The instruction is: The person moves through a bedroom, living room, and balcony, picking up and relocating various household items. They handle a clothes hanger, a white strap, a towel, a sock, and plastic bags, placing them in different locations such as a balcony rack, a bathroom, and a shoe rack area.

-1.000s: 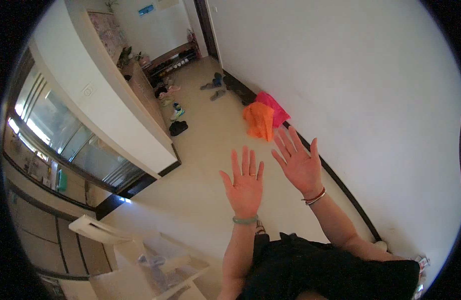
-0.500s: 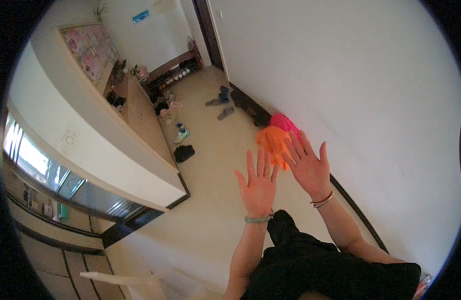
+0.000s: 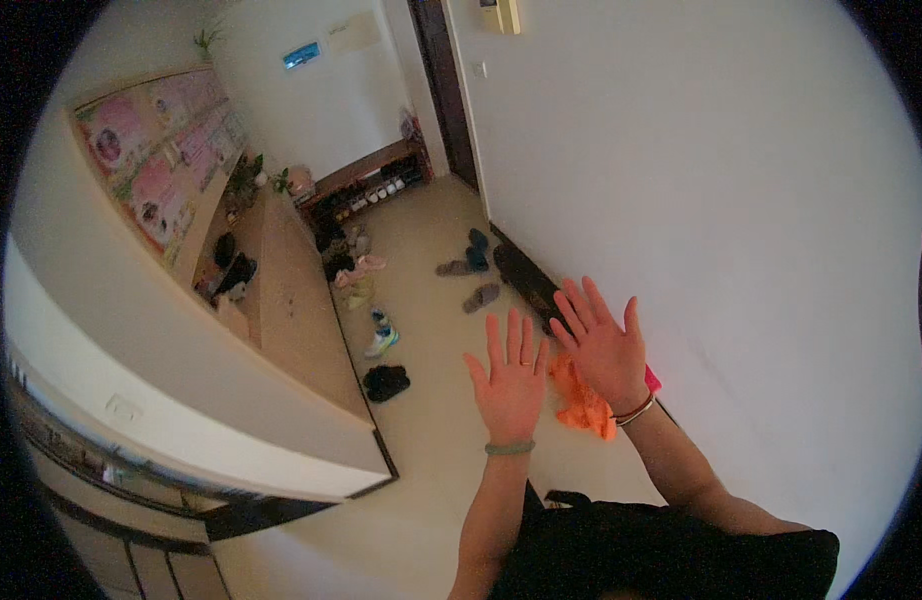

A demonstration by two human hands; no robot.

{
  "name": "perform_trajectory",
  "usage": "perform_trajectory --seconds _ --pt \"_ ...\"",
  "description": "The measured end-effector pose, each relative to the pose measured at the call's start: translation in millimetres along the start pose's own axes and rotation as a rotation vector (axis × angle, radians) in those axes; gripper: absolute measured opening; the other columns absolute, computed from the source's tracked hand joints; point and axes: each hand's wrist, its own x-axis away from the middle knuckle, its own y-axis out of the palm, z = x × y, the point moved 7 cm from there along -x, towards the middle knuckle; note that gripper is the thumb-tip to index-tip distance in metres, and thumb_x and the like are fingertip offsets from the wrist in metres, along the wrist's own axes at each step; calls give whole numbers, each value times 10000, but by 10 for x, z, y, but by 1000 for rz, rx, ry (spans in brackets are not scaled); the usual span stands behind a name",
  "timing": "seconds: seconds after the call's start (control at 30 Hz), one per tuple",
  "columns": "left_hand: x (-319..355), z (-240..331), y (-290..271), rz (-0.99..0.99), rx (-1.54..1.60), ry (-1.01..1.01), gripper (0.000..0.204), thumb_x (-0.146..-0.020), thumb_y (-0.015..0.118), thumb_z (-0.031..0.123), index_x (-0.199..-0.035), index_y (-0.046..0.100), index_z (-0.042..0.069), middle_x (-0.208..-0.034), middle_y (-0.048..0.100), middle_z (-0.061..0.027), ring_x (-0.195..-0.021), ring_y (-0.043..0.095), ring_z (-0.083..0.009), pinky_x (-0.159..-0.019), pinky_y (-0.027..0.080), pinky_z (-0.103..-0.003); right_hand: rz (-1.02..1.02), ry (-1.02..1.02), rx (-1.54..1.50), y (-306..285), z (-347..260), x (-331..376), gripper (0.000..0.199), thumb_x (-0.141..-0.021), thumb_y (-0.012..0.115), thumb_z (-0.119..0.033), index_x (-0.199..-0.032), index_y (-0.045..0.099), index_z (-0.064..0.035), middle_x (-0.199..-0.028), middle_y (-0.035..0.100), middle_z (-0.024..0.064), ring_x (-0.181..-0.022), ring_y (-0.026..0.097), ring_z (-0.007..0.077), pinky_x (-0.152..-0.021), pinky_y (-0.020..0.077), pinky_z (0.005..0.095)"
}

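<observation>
My left hand (image 3: 511,398) is held out over the floor with the palm up and its fingers spread. It holds nothing; a ring sits on one finger and a green bangle (image 3: 510,448) circles the wrist. Beside it, a little farther out, my right hand (image 3: 609,352) is also palm up, spread and bare, with a thin bracelet (image 3: 635,411) at the wrist. Below the right hand in the picture, an orange cloth-like bundle (image 3: 587,408) lies on the floor, partly covered by that hand. A bright pink piece (image 3: 653,379) shows past the wrist.
A white wall (image 3: 741,230) runs along the right, with a dark long object (image 3: 524,277) at its foot. Slippers (image 3: 481,298) and black shoes (image 3: 387,382) lie on the floor. To the left stands a cabinet (image 3: 291,290); a shoe rack (image 3: 371,190) is at the far end.
My view has tilted up and moved forward, so the cabinet, shoes and rack sit lower and larger. Both hands stay spread; the orange bundle has slid nearer, below the right hand.
</observation>
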Motion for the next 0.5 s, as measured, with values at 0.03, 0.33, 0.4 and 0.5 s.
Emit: perform_trajectory --seconds 0.03,0.33,0.4,0.5 --pt "-226 36 -80 3 9 -5 645 -978 323 596 -1515 272 242 -1586 225 -45 -1464 177 -226 -1189 127 -458 3 -7 -2 -61 -10 -217 722 -986 289 -592 -1495 281 -81 -1560 273 110 -1445 236 274 -1163 226 462" --pt "-2456 708 -534 -95 37 -95 643 -985 298 586 -1515 274 223 -1577 251 -52 -1456 205 -229 -1178 163 -460 -75 -77 100 -392 85 -2556 730 -977 312 -603 -1481 319 -76 -1548 301 111 -1432 268 280 -1162 236 448" --pt "-3041 841 -550 -123 -56 -90 636 -989 291 580 -1515 276 222 -1575 257 -51 -1454 210 -225 -1175 171 -455 -94 -113 136 -423 -10 -3084 728 -977 326 -596 -1478 321 -68 -1543 310 114 -1428 277 280 -1158 245 449" --pt "-3768 1006 -718 -127 -12 -113 628 -994 287 571 -1513 279 219 -1574 262 -46 -1452 215 -216 -1174 177 -446 -28 -131 151 -572 9 -3755 724 -979 343 -583 -1472 325 -54 -1537 320 123 -1422 290 282 -1154 255 452"
